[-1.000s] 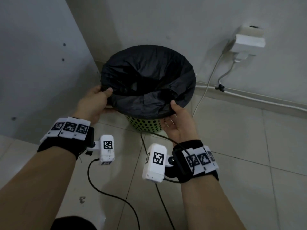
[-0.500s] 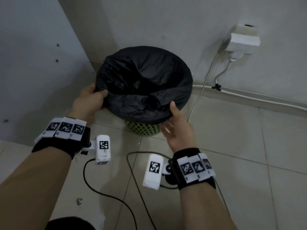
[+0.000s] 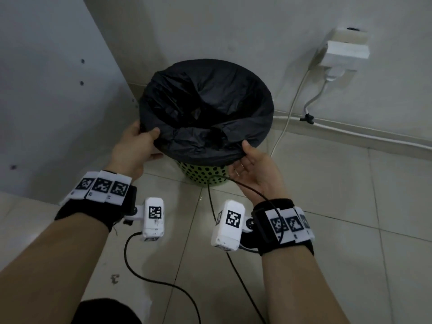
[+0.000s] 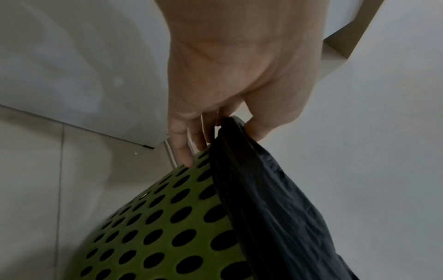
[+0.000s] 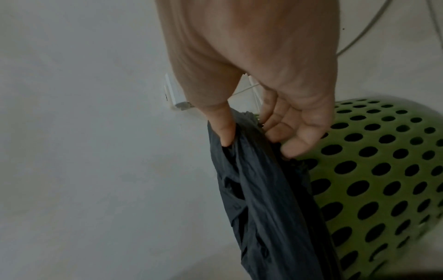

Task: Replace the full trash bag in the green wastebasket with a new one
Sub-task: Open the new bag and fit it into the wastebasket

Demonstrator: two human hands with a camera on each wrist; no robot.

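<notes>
A black trash bag (image 3: 205,108) lines the green perforated wastebasket (image 3: 201,176), its edge folded over the rim. At the bag's near-left edge my left hand (image 3: 138,146) pinches the fold between thumb and fingers; the left wrist view shows the bag (image 4: 268,189) caught there beside the basket wall (image 4: 163,227). My right hand (image 3: 252,164) grips the near-right edge. In the right wrist view its thumb lies over the bag (image 5: 263,189) and its curled fingers are under the fold, against the basket (image 5: 374,170). The bag's contents are hidden.
The basket stands on pale floor tiles in a corner, with a grey panel (image 3: 46,90) on the left and a wall behind. A white socket box (image 3: 343,52) with cables (image 3: 289,108) is on the wall at right. Black camera cables (image 3: 163,284) trail over the floor near me.
Both hands stay on the bag's near rim. The right hand has closed its grip on the fold, thumb on top. The head view has shifted slightly.
</notes>
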